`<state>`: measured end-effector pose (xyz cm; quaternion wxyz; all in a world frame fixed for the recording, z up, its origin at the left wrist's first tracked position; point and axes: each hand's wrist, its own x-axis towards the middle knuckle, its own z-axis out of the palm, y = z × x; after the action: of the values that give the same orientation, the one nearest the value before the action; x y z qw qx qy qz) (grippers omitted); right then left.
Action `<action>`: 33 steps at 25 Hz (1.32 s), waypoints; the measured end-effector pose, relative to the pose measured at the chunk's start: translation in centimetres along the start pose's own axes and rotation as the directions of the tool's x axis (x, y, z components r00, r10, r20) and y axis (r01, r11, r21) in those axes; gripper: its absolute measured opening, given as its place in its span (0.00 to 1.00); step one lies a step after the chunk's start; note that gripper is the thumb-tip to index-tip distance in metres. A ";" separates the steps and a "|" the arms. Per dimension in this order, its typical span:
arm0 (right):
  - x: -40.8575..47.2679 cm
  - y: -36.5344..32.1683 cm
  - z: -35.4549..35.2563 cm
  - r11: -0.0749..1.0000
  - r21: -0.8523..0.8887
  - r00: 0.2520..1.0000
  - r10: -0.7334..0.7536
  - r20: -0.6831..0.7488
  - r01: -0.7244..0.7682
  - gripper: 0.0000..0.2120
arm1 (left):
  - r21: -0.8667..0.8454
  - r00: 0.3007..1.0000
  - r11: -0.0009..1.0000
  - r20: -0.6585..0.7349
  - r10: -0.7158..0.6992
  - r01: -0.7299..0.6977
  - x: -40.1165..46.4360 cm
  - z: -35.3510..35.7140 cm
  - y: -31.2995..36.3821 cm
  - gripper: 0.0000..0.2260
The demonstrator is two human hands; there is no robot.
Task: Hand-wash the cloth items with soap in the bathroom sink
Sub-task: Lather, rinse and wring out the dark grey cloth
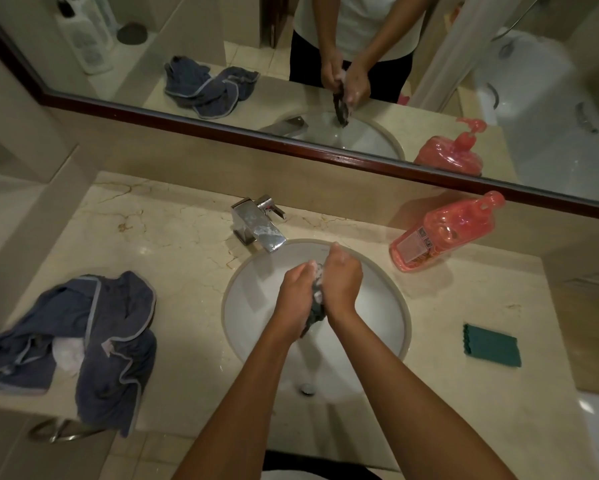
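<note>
Center frame, left hand (296,289) and right hand (341,282) clench soapy cloth (317,311) between them, hanging vertically over sink (388,323).

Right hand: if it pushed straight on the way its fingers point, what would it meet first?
The right hand points toward the left hand, so it would press further into the soapy cloth gripped between them; depth is hard to judge.
</note>
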<state>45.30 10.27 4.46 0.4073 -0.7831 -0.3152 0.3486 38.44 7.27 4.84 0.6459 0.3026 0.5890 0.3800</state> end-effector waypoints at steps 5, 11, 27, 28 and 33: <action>0.4 1.4 -0.8 0.998 -0.056 0.982 0.004 0.189 0.006 0.20 | 0.012 1.000 1.000 -0.001 0.019 -0.019 0.5 -0.3 -0.4 0.15; -0.2 3.1 -3.5 0.989 0.071 0.799 0.062 0.598 -0.130 0.16 | 0.142 0.973 0.978 -0.152 0.174 -0.153 1.5 -1.4 0.3 0.16; -0.2 0.6 -5.4 0.939 0.325 0.957 0.014 0.289 -0.111 0.03 | -0.300 0.976 0.946 -0.136 -0.168 0.121 1.3 -0.9 -1.1 0.20; -1.1 0.8 -4.8 0.963 0.260 0.956 -0.013 0.293 -0.066 0.07 | -0.275 0.968 0.953 -0.174 -0.182 0.130 1.4 -0.4 -1.0 0.24; -3.2 1.4 -1.7 0.997 0.035 0.986 -0.076 0.151 0.072 0.21 | -0.010 0.992 0.999 -0.120 -0.048 0.047 0.3 0.8 -0.6 0.22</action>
<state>45.19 6.38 4.96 0.4064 -0.7359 -0.3690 0.3964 39.34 7.24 4.31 0.6190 0.2628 0.6327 0.3841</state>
